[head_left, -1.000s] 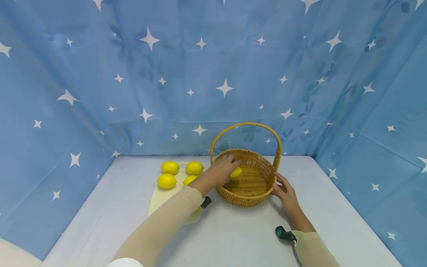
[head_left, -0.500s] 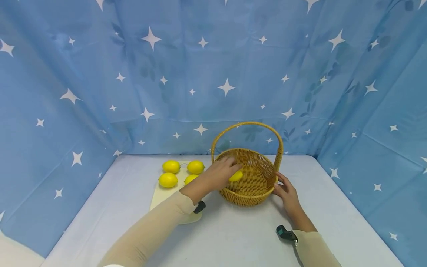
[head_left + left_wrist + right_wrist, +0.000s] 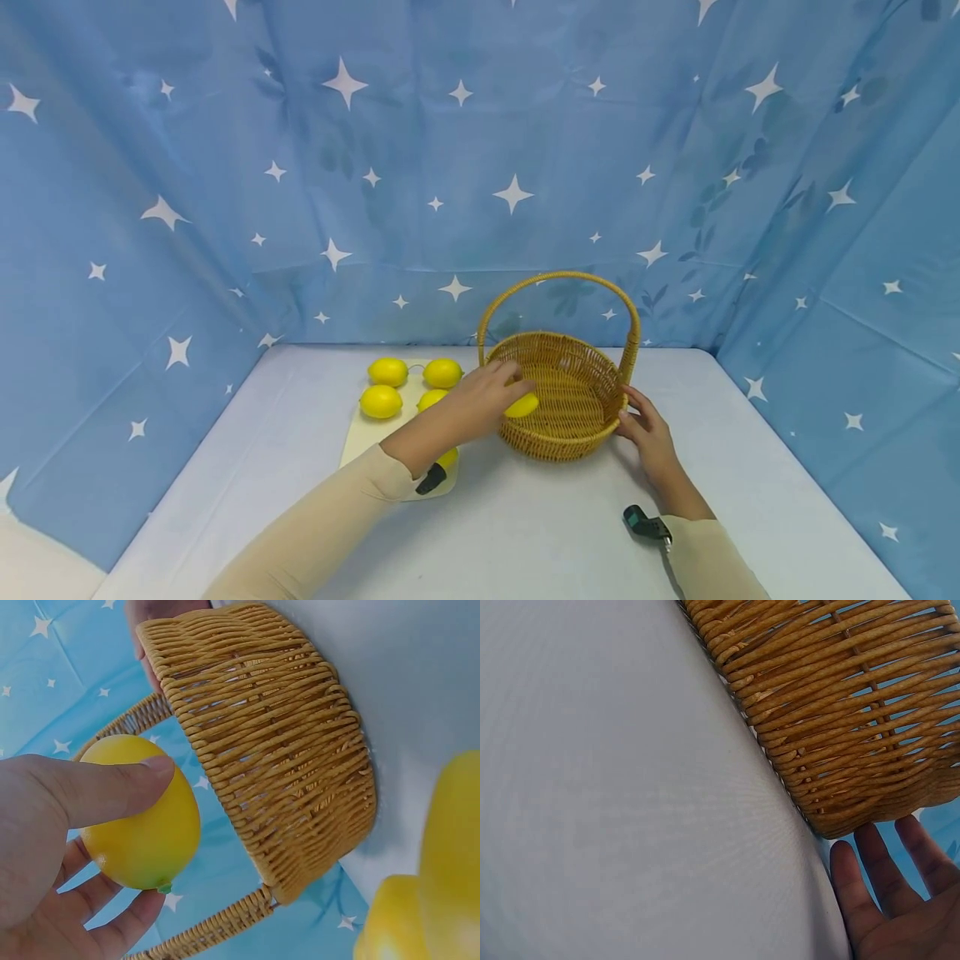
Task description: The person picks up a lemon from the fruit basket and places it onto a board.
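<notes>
In the head view my left hand is by the left rim of a wicker basket. It grips a yellow lemon. The left wrist view shows the thumb across this lemon and the fingers beneath it, apart from the basket wall. My right hand touches the basket's right side near the foot of its handle. Seen from the right wrist, straight fingers rest against the woven wall. Nothing lies on the visible part of the basket floor.
Several more lemons rest on a cream board at the left; my left forearm partly covers them. A white cloth covers the table. Behind stands a blue curtain with white stars. Each wrist wears a dark device.
My left hand has drawn a little to the left and toward me, keeping the lemon in its grip. My right hand stays against the basket, which has hardly moved.
</notes>
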### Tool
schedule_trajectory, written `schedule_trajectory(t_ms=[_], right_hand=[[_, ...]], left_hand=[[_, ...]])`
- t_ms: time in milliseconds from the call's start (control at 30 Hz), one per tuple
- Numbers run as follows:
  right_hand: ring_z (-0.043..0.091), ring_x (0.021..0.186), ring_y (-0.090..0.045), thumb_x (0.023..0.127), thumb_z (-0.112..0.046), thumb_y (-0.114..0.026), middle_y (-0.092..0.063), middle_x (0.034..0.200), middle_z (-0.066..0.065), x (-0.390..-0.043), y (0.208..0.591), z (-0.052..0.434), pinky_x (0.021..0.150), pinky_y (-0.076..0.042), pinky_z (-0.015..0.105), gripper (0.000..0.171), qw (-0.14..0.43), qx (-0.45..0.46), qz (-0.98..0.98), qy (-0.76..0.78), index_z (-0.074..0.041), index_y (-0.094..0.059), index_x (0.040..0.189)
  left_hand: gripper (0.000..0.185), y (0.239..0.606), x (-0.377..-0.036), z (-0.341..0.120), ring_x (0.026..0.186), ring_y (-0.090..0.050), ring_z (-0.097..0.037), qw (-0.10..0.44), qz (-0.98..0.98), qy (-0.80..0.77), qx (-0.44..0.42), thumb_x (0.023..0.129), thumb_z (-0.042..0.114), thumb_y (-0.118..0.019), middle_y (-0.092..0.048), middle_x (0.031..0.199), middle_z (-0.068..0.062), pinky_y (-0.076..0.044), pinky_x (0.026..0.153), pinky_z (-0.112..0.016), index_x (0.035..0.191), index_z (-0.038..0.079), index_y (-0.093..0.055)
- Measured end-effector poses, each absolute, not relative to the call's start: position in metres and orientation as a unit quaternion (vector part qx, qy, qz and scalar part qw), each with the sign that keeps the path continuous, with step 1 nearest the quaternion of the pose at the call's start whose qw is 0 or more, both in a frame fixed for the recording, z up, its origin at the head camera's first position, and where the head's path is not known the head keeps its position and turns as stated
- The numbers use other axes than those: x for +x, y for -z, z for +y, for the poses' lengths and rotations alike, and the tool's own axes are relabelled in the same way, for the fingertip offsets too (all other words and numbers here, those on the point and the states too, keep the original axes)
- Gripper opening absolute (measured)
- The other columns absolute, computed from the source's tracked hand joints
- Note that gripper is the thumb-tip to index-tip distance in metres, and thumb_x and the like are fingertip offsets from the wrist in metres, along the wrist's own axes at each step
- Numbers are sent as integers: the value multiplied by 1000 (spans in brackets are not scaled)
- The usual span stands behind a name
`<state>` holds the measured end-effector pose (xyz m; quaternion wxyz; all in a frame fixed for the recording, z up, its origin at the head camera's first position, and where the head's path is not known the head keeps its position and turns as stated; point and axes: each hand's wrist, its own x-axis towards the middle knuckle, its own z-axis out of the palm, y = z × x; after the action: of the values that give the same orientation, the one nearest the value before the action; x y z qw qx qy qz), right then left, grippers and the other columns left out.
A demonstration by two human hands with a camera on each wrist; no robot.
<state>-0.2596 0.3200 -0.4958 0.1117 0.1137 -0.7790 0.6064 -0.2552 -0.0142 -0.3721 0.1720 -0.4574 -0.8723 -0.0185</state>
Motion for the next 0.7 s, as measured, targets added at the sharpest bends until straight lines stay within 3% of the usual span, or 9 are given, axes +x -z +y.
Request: schedule_trajectory(t_ms=[467,700], right_hand=[[6,112,-54,103,-24,-50,-32,150,20,-262,497,322,83,-53,24,55,112,112,-777,-609,-15,-29,154],[2,111,-53,103,-25,-50,-31,150,21,-262,497,321,82,-53,23,56,111,112,-778,-608,-14,-28,154]], left_hand=[[64,377,-240,-54,117,-48,-23,162,-886,45,-433,80,13,-81,-47,132,-8,-43,97,-33,137,20,-53],[62,385,-235,-71,109,-49,-19,161,-891,46,-423,78,13,-83,-49,124,-4,-45,91,-30,134,20,-57]])
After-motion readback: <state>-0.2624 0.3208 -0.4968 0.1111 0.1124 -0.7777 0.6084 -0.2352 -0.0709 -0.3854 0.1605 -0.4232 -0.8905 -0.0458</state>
